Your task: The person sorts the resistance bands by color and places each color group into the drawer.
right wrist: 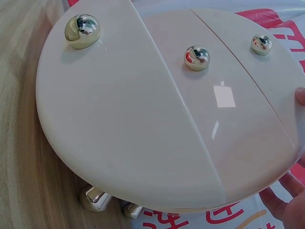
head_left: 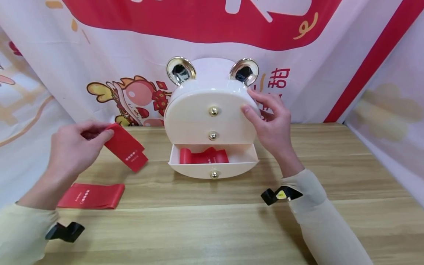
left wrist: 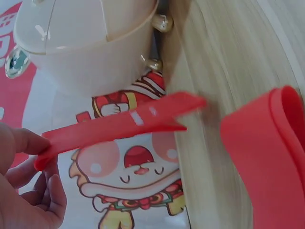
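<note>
My left hand (head_left: 74,147) pinches one end of a folded red resistance band (head_left: 128,150) between thumb and fingers, left of a white drawer box (head_left: 190,119). In the left wrist view the band (left wrist: 107,128) stretches out from the fingertips over the table edge. My right hand (head_left: 274,125) grips the box's upper right side, thumb on the front and fingers at the rim. The bottom drawer (head_left: 192,170) is pulled out, and another red resistance band (head_left: 200,156) lies in its left and middle part. A further red band (head_left: 99,195) rests on the table below my left forearm.
Gold knobs (head_left: 214,111) mark the drawer fronts, and two round gold-rimmed ornaments (head_left: 244,71) top the box. The wooden table (head_left: 212,221) meets a printed red and white cloth (head_left: 139,55) close behind the box. Black wrist mounts (head_left: 67,232) stick out from both sleeves.
</note>
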`<state>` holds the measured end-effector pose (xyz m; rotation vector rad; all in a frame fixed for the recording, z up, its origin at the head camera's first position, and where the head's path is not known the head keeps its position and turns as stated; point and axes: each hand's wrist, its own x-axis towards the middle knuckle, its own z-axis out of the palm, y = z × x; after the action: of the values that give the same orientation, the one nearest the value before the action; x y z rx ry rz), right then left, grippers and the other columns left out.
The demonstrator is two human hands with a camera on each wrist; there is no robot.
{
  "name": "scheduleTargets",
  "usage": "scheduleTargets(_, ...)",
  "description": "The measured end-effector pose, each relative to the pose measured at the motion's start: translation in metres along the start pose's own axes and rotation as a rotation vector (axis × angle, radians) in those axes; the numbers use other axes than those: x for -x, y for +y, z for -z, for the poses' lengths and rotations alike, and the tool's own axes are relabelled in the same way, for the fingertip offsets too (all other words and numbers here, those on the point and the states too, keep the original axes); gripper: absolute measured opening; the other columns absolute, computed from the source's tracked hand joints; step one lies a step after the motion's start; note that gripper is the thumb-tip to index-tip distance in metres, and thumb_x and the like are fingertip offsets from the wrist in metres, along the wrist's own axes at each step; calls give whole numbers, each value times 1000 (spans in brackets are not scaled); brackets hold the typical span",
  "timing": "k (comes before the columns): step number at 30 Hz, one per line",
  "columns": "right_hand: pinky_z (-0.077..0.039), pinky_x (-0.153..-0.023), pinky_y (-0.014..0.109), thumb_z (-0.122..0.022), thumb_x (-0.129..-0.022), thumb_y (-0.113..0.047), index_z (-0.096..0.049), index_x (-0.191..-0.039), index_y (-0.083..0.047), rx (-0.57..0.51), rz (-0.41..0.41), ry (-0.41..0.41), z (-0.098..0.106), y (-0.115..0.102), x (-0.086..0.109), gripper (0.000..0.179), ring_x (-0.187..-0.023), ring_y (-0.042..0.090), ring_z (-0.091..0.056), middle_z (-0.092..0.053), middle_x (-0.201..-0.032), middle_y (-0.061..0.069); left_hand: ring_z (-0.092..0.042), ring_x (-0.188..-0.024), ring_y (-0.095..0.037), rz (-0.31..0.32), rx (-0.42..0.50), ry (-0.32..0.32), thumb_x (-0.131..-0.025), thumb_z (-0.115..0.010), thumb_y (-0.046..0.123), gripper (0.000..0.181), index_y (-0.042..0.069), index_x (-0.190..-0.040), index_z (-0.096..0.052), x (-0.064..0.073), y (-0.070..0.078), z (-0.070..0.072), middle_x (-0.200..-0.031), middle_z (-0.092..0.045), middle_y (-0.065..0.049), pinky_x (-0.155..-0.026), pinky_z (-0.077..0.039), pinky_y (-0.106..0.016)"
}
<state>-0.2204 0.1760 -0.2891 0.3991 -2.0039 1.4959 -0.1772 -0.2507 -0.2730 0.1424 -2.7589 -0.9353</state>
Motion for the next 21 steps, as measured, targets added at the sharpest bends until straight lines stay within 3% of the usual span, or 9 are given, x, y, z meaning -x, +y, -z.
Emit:
scheduleTargets(3, -62, -85, 18, -79, -97, -21, -74, -136, -25, -3, -1, -1, 0, 0, 0, 40, -115, 14, -63, -67, -133, 5, -64, -85, -5, -21, 59, 42, -102, -68, 43, 47, 14, -138, -71, 6, 10, -2, -106, -77, 1, -61, -53, -17)
scheduleTargets(7, -62, -85, 18, -79, -97, -21, -74, -136, -24, -3, 1, 0, 0, 0, 0, 39, -114, 14, -63, -67, -132, 5, -63, -81, 3, -65, 129, 74, -99, -73, 44, 43, 19, -134, -74, 14, 22, -4, -88, -64, 31, -65, -53, -12)
scheduleTargets(14, -62, -84, 18, -79, -97, -20, -74, -136, -24, -8, 7, -2, 0, -1, 0, 40, -113, 14, -63, -67, -132, 5, -65, -84, -1, -115, 173, 72, -97, -76, 44, 40, 21, -129, -76, 22, 39, -4, -92, -65, 33, -67, -53, -10)
scheduleTargets(21, -62, -84, 18, -78, -97, -21, -74, -136, -25, -1, 6, -3, 0, -2, 0, 39, -114, 14, -63, -68, -132, 4, -69, -87, -7, -117, 258, 48, -96, -76, 46, 38, 26, -128, -77, 32, 56, -5, -98, -71, 27, -66, -55, -16)
